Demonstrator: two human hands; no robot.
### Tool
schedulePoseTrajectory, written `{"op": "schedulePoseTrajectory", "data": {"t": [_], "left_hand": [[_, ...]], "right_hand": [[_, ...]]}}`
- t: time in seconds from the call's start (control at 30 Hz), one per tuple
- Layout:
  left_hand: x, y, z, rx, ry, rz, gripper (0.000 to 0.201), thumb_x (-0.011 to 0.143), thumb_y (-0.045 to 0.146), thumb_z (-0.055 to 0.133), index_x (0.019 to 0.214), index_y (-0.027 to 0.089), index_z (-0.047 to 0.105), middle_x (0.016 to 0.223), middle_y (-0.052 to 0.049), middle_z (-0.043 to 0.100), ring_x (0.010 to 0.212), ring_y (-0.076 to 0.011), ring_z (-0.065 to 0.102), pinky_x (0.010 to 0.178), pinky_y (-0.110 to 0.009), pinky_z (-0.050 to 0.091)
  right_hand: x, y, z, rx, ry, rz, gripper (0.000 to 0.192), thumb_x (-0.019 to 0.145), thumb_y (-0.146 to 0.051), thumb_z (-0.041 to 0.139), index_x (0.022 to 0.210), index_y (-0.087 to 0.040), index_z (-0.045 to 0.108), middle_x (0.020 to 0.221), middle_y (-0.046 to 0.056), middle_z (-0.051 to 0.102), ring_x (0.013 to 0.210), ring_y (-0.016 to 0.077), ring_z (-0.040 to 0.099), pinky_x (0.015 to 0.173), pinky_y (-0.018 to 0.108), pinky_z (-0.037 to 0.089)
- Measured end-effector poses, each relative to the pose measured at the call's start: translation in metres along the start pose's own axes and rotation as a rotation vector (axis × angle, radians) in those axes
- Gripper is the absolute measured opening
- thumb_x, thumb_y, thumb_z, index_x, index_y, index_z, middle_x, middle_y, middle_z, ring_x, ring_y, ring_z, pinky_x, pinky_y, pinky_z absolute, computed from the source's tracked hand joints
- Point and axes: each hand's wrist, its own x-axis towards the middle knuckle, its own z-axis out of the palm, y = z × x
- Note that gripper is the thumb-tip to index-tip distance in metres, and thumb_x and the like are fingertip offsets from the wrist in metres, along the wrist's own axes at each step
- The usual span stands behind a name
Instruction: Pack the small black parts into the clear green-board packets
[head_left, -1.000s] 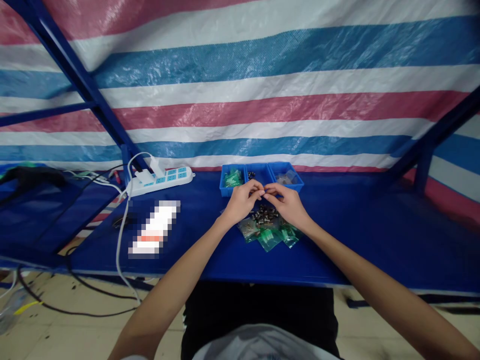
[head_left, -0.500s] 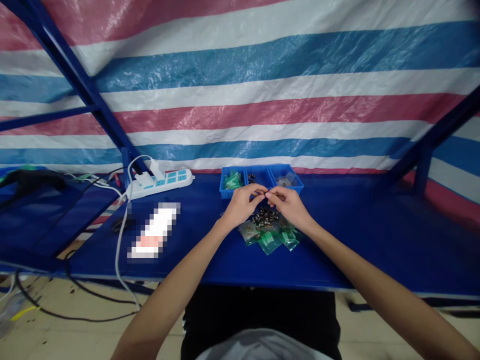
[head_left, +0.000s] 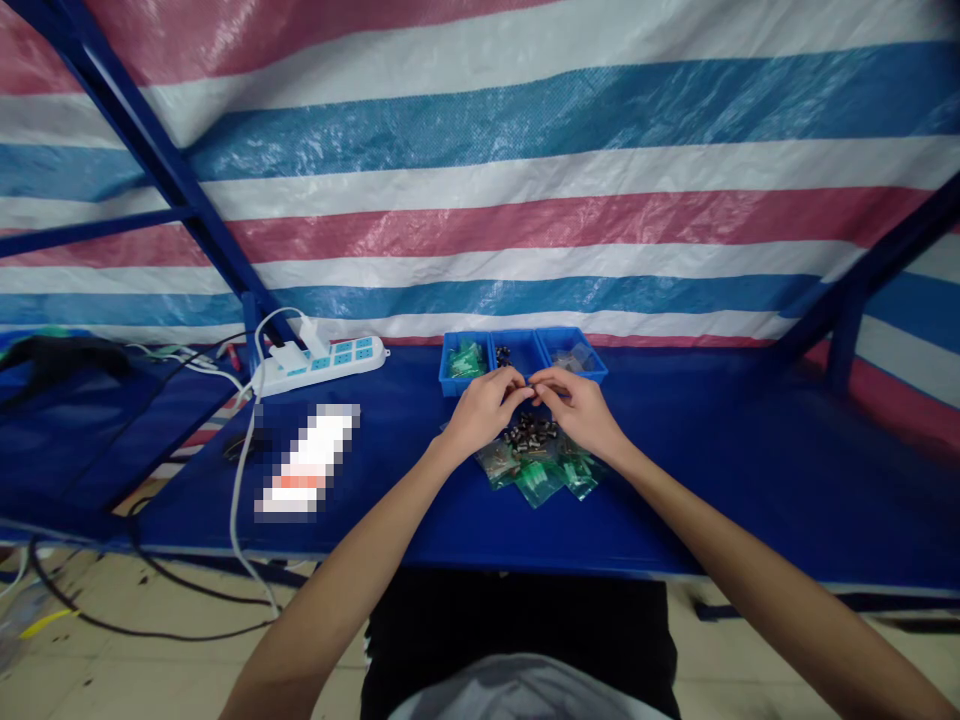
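Observation:
My left hand point(head_left: 486, 408) and my right hand point(head_left: 576, 405) meet fingertip to fingertip above the table, both closed in a pinch. Between them is something small and dark, too little to name. Just below lies a heap of small black and silvery parts point(head_left: 531, 434). In front of the heap are a clear bag of small pieces point(head_left: 498, 462) and green-tinted plastic bags point(head_left: 540, 482). Behind my hands stand blue bins in a row: the left bin point(head_left: 454, 386) has green bags in it, the middle bin point(head_left: 525, 345) some dark parts, the right bin point(head_left: 595, 375) clear bags.
A white power strip point(head_left: 322, 368) with plugs and cables lies at the back left of the blue table point(head_left: 720, 470). Nearer is a blurred-out white patch point(head_left: 309, 460). Blue frame bars point(head_left: 142, 130) slant up at both sides before a striped sheet point(head_left: 525, 220).
My fingers have shifted slightly around the small piece, with the right fingers more extended over it. Bags, heap and bins stay where they were.

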Motion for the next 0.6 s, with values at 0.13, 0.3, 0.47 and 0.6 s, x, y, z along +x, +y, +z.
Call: {"op": "schedulePoseTrajectory", "data": {"t": [0.13, 0.3, 0.47, 0.6], "left_hand": [[0.0, 0.001, 0.001, -0.006, 0.0, 0.004, 0.019, 0.099, 0.032, 0.051, 0.088, 0.019, 0.059, 0.082, -0.002, 0.065, 0.076, -0.0169, 0.062, 0.069, -0.028, 0.046], [-0.001, 0.002, 0.001, 0.058, 0.013, 0.017, 0.026, 0.102, 0.035, 0.045, 0.087, 0.019, 0.059, 0.08, -0.002, 0.065, 0.074, -0.0165, 0.061, 0.068, -0.027, 0.045], [-0.001, 0.003, -0.007, 0.182, 0.035, 0.016, 0.023, 0.101, 0.034, 0.046, 0.094, 0.019, 0.062, 0.082, -0.003, 0.063, 0.072, -0.0165, 0.06, 0.066, -0.027, 0.044], [0.001, 0.001, -0.019, 0.239, 0.041, 0.0, 0.015, 0.098, 0.027, 0.049, 0.099, 0.02, 0.063, 0.084, -0.002, 0.065, 0.07, -0.016, 0.06, 0.067, -0.028, 0.046]], "right_hand": [[0.0, 0.003, 0.003, -0.016, -0.01, -0.013, 0.016, 0.09, -0.031, 0.059, 0.1, -0.021, 0.068, 0.093, 0.006, 0.075, 0.086, 0.0221, 0.071, 0.073, 0.034, 0.055], [-0.002, 0.004, 0.003, -0.027, -0.024, 0.005, 0.015, 0.089, -0.033, 0.061, 0.094, -0.02, 0.068, 0.084, 0.003, 0.073, 0.079, 0.0207, 0.068, 0.071, 0.033, 0.053], [0.014, 0.0, -0.006, -0.347, 0.067, -0.163, 0.013, 0.091, -0.029, 0.058, 0.094, -0.02, 0.067, 0.091, 0.007, 0.07, 0.085, 0.0239, 0.064, 0.077, 0.038, 0.05], [0.047, 0.002, -0.008, -0.571, 0.094, -0.252, 0.015, 0.093, -0.024, 0.055, 0.098, -0.019, 0.068, 0.101, 0.012, 0.067, 0.1, 0.0296, 0.059, 0.09, 0.046, 0.046]]}}
